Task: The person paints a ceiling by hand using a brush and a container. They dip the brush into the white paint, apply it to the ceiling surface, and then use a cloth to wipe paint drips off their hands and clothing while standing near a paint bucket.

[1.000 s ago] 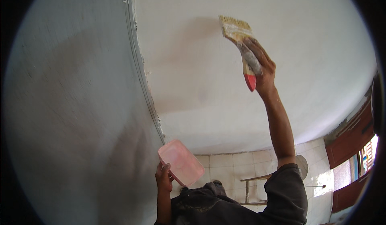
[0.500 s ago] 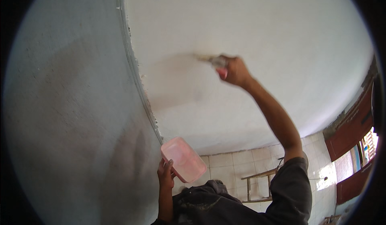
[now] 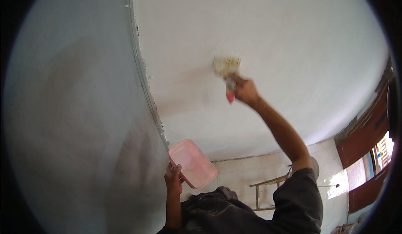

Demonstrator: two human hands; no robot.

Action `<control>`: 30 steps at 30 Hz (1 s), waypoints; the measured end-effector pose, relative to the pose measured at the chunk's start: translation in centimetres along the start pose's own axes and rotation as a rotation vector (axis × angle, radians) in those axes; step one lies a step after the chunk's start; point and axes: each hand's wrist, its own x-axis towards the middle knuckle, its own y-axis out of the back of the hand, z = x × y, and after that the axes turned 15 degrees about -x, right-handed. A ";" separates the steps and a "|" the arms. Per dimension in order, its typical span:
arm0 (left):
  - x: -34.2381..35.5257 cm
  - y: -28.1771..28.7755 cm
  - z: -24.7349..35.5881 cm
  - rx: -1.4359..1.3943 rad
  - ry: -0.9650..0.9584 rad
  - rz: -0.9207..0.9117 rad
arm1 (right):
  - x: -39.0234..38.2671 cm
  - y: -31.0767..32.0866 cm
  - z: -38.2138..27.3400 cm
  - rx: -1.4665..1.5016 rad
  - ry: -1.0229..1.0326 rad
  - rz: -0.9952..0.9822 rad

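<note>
A wide paintbrush (image 3: 227, 65) with pale bristles and a red-ended handle is gripped in my right hand (image 3: 246, 91). Its bristles point up against the white wall (image 3: 272, 33), slightly blurred; whether they touch it I cannot tell. Low at the left, my left hand (image 3: 173, 178) is closed around the edge of a pink plastic tub (image 3: 205, 172), thumb over the rim. The tub is tilted toward me, with a whitish-pink coating inside.
A grey-blue wall (image 3: 71, 108) meets the white one at a rough-edged corner strip (image 3: 140, 66). Below are floor tiles (image 3: 238, 173) and a wooden ladder (image 3: 257, 196). A red-brown door frame (image 3: 364, 133) stands at the right.
The brush has swung from pointing left, nearly edge-on, to bristles up with its broad side showing. My right hand has shifted slightly lower. The pink tub stays nearly in place.
</note>
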 end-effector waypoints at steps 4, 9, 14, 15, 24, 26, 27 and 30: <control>-0.6 -0.3 0.7 0.018 -0.016 -0.061 | 1.8 3.8 -1.3 0.292 -0.018 -0.347; 0.0 -0.9 0.2 0.068 -0.015 -0.113 | 11.4 7.6 12.2 -0.095 -0.263 0.063; -0.1 0.3 0.3 -0.003 -0.078 -0.241 | 15.3 10.8 12.1 -0.194 -0.226 0.438; -0.2 -0.2 0.1 -0.016 -0.073 -0.248 | 14.1 9.4 11.4 -0.212 -0.219 0.309; -0.1 -0.4 0.6 0.025 -0.044 -0.200 | 2.1 2.8 -2.1 0.253 0.156 -0.346; 0.0 -0.2 0.6 0.039 -0.040 -0.225 | 6.1 4.6 -0.5 0.240 0.114 -0.124; 0.0 -0.3 0.3 0.039 -0.036 -0.231 | 8.2 4.3 2.2 0.157 0.058 -0.121; 0.1 -0.1 -0.1 0.071 -0.005 -0.202 | 16.8 8.2 9.1 -0.185 0.007 0.247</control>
